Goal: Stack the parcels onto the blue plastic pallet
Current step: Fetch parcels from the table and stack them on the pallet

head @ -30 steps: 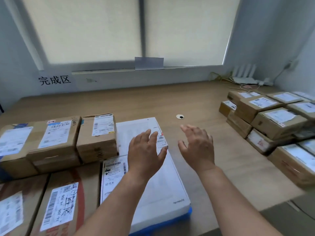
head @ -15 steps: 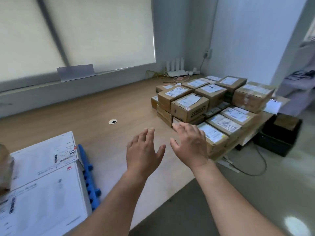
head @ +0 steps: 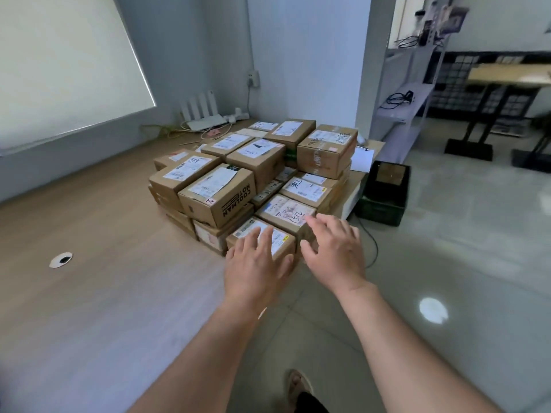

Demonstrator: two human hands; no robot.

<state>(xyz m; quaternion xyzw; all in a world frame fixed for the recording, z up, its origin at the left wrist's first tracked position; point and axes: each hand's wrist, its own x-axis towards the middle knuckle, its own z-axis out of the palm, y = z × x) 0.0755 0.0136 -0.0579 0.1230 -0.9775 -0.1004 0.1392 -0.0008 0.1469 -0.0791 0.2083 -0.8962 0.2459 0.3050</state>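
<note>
Hands at parcels point(head: 220, 198).
Left hand point(head: 256, 263) is spread over the nearest parcel point(head: 283, 244); right hand point(head: 334, 254), also spread, at 3 o'clock.

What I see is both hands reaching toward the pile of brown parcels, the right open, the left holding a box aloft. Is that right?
Not quite. The head view shows the left hand holding nothing, open above the nearest small parcel. Both hands do reach toward the pile of brown parcels, the right hand open.
</note>
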